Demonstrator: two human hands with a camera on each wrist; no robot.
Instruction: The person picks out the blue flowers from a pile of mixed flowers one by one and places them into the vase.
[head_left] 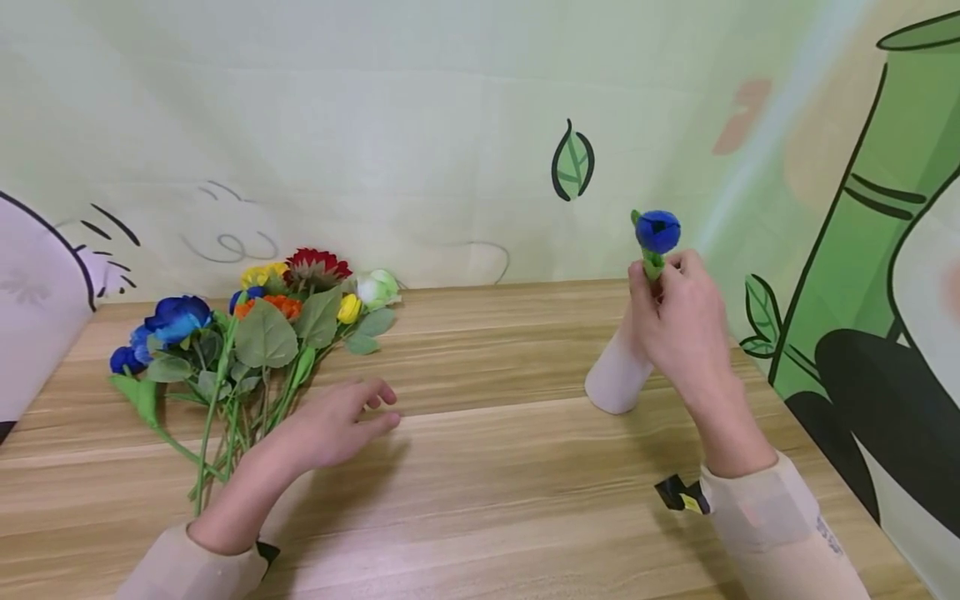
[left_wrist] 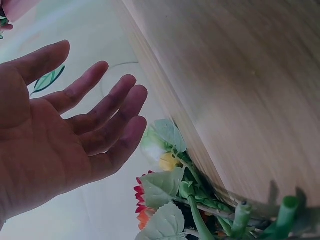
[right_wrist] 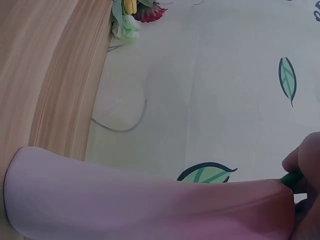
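A blue artificial flower (head_left: 658, 232) rises above my right hand (head_left: 686, 325), whose thumb and fingers pinch its green stem. Below that hand stands a pale vase (head_left: 618, 375) on the table. In the right wrist view the stem (right_wrist: 292, 178) meets the mouth of the vase (right_wrist: 150, 200); how far it reaches inside is hidden. My left hand (head_left: 337, 425) hovers over the table with loosely bent fingers and nothing in them. Beside it lies a bunch of artificial flowers, among them a dark red bloom (head_left: 317, 268) and a large blue one (head_left: 177, 319).
Long green stems (head_left: 217, 408) stick out toward the table's front, under and beside the left forearm. At the back, a printed cloth (head_left: 450, 150) hangs along the table (head_left: 480, 500). More printed cloth (head_left: 847, 250) borders the right side.
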